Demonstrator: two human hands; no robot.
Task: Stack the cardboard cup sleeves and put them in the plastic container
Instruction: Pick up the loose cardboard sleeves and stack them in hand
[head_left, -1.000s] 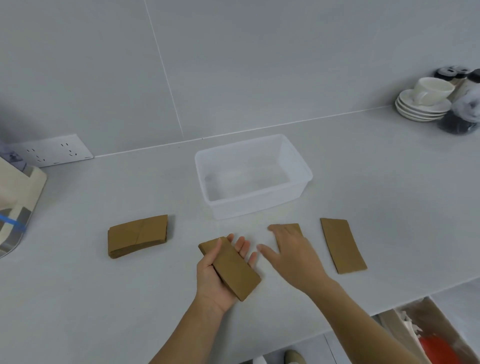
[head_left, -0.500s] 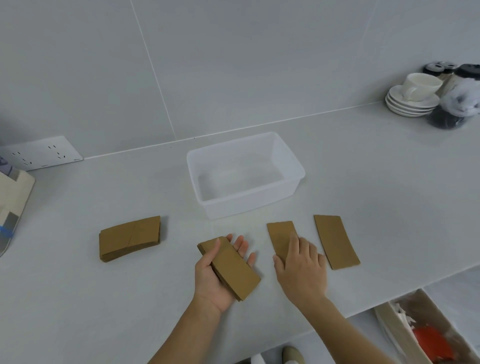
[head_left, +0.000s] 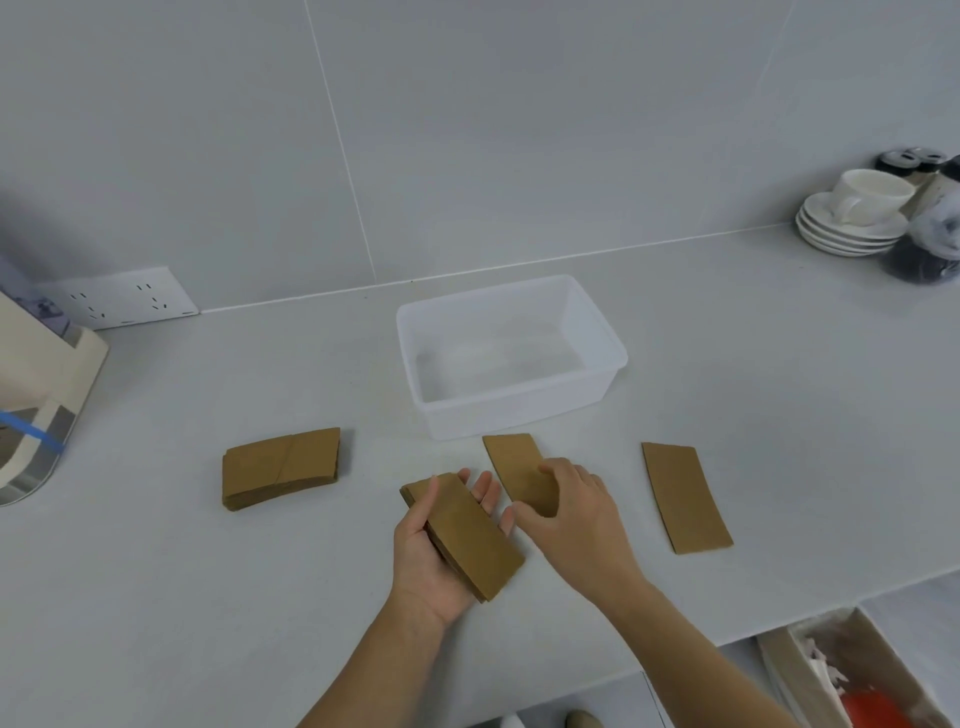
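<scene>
Cupped palm-up near the counter's (head_left: 727, 374) front edge, the left hand (head_left: 436, 561) cradles a small stack of flat brown cardboard sleeves (head_left: 467, 535), ready for more. Curled fingers of the right hand (head_left: 571, 514) pinch a single brown sleeve (head_left: 519, 467) just before the empty clear plastic container (head_left: 597, 338); another sleeve (head_left: 683, 496) and a pile (head_left: 280, 465) wait.
</scene>
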